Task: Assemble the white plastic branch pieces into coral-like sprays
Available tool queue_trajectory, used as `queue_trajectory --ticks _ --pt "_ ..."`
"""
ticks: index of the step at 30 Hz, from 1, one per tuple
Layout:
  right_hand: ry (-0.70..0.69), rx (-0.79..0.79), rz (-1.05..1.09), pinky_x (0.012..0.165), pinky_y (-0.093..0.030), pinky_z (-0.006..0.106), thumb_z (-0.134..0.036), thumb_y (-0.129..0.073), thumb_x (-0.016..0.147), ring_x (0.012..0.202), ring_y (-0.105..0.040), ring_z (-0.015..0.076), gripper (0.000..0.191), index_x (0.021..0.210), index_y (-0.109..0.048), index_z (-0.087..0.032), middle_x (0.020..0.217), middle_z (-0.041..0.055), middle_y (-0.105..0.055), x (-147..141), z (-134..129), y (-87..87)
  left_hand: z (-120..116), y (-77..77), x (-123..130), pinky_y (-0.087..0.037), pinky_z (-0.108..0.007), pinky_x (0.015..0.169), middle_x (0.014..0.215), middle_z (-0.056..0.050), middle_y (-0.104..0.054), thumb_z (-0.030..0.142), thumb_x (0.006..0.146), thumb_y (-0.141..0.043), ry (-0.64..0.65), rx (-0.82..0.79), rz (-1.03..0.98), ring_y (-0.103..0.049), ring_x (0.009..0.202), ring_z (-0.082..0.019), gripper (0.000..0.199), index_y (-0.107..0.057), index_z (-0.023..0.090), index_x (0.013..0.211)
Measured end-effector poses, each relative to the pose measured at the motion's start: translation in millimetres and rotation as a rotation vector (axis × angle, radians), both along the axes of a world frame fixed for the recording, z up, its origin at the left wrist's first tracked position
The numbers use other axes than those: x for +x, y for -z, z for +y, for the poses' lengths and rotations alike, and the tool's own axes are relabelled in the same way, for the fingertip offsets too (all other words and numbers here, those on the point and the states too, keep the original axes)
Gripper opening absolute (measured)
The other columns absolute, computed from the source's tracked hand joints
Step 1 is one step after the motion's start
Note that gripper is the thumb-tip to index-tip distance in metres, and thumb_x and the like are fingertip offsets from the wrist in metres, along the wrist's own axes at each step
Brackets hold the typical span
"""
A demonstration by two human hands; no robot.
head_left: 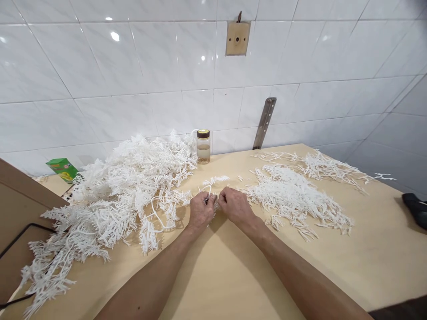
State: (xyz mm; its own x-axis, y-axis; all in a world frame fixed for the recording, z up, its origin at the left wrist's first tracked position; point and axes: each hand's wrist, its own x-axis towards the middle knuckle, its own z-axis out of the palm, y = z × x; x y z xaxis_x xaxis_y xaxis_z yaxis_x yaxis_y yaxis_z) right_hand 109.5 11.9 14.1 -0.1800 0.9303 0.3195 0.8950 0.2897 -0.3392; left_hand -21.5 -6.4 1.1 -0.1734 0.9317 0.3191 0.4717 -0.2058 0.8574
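Observation:
My left hand (202, 210) is closed around a white plastic leafy sprig (216, 180), whose feathery tip sticks out above the fingers. Close beside it, my right hand (235, 204) has its fingers pinched together at the sprig's side; what lies between them is hidden. To the left rises a large heap of white branched sprigs (133, 178). On the right lies a pile of small white snipped-looking pieces (293, 195), and a few loose bits are scattered near my right hand. Behind that pile are bare white stems (333, 169).
A jar with a dark lid (203, 149) stands against the tiled wall. A metal strip (264, 123) leans there too. At left are a green box (62, 170) and a brown cardboard panel (23, 209). A black object (415, 210) sits past the table's right edge.

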Motion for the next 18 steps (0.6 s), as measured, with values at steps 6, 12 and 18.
queue_trajectory --ticks 6,12,18 --pt "0.07 -0.041 -0.029 0.06 -0.035 0.025 -0.012 -0.05 0.087 0.07 -0.063 0.0168 0.016 0.082 -0.064 -0.014 0.08 0.0093 -0.07 1 4 -7.2 4 0.7 3 -0.03 -0.025 0.057 0.053 0.004 -0.045 0.035 0.081 -0.053 -0.006 -0.011 0.009 -0.039 0.055 -0.011 0.031 -0.047 0.018 0.055" --pt "-0.028 -0.203 0.149 0.055 -0.036 0.023 -0.016 -0.049 0.083 0.056 -0.061 0.014 0.02 0.07 -0.065 -0.017 0.06 0.002 -0.066 14 5 -7.5 1 -0.2 4 -0.025 -0.025 0.056 0.051 0.005 -0.035 0.034 0.078 -0.056 0.015 0.022 0.007 -0.033 0.055 -0.011 0.034 -0.039 0.019 0.052" --pt "0.025 -0.033 0.099 0.053 -0.038 0.024 -0.011 -0.052 0.078 0.057 -0.063 0.0166 0.017 0.064 -0.061 -0.016 0.061 0.007 -0.067 17 13 0.7 -1 -3.6 -3 -0.023 -0.026 0.055 0.05 0.005 -0.033 0.036 0.077 -0.056 -0.002 0.044 -0.02 -0.031 0.054 -0.011 0.036 -0.037 0.019 0.051"
